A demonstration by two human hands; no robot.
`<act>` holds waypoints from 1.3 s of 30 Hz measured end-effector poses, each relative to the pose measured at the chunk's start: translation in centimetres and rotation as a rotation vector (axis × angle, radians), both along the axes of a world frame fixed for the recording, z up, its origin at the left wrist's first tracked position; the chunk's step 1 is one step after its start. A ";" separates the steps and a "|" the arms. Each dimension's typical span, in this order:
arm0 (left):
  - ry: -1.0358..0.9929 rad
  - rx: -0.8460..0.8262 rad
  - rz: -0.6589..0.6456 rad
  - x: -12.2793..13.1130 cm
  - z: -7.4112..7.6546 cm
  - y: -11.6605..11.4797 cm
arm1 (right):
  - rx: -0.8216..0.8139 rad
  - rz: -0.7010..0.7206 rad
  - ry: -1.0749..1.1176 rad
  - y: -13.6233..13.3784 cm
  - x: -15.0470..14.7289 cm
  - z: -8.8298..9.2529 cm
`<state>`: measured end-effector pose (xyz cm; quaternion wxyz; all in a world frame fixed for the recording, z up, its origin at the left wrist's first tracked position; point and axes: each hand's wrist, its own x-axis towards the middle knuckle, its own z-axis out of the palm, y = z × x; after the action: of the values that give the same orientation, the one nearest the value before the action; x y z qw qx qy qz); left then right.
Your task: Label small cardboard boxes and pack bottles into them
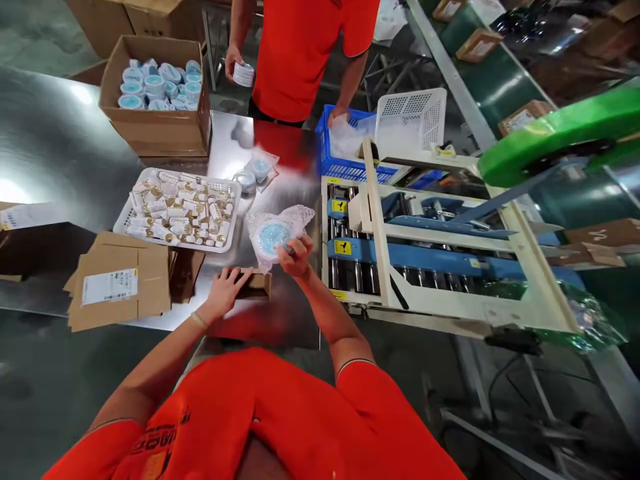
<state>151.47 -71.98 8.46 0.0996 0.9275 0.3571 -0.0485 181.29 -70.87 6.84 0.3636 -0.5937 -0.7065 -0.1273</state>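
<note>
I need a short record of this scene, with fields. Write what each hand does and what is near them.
Left hand: resting on small brown cardboard box
Right hand: holding round blue-topped container in clear bubble wrap
Nearby: white plastic tray of small gold-capped bottles
Beyond: blue plastic crate
Co-worker: person in red shirt

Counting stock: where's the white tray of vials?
Head view: the tray sits on the steel table, below the cardboard box, left of the left hand.
</note>
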 end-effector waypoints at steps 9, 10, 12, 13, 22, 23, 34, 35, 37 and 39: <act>-0.467 -0.035 0.014 -0.3 -3.7 3.3 | 0.143 0.099 0.175 -4.1 -5.0 2.6; -0.554 -0.057 0.022 -0.3 -4.3 3.8 | 0.111 0.087 0.231 -4.7 -6.0 2.5; -0.692 -0.122 0.049 -0.3 -5.3 4.7 | -0.078 0.073 0.289 -6.1 -7.8 2.3; -0.739 -0.154 0.071 -0.2 -5.7 5.1 | -0.220 0.078 0.283 -6.7 -8.5 2.3; -0.787 -0.198 0.155 1.1 -5.7 4.8 | -1.037 0.100 0.059 -4.3 -10.6 4.6; -0.747 -0.171 0.132 1.2 -5.4 4.7 | -1.104 0.139 0.021 -3.5 -10.7 4.9; -0.364 -0.079 -0.264 1.1 -2.3 4.0 | -0.888 -0.104 -0.032 11.7 -14.6 9.8; -0.357 -0.077 -0.275 1.2 -2.4 4.1 | -0.870 -0.114 0.000 13.1 -16.0 9.6; -0.333 -0.057 -0.277 1.6 -2.7 4.2 | -0.901 -0.132 0.004 15.1 -18.4 9.0; -0.294 -0.026 -0.251 1.9 -3.0 4.1 | -0.915 -0.162 -0.036 15.9 -19.4 8.7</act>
<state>153.42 -67.92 5.43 0.1558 0.9605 0.2193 0.0707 161.86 -54.96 15.52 0.0410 -0.7442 -0.6474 0.1593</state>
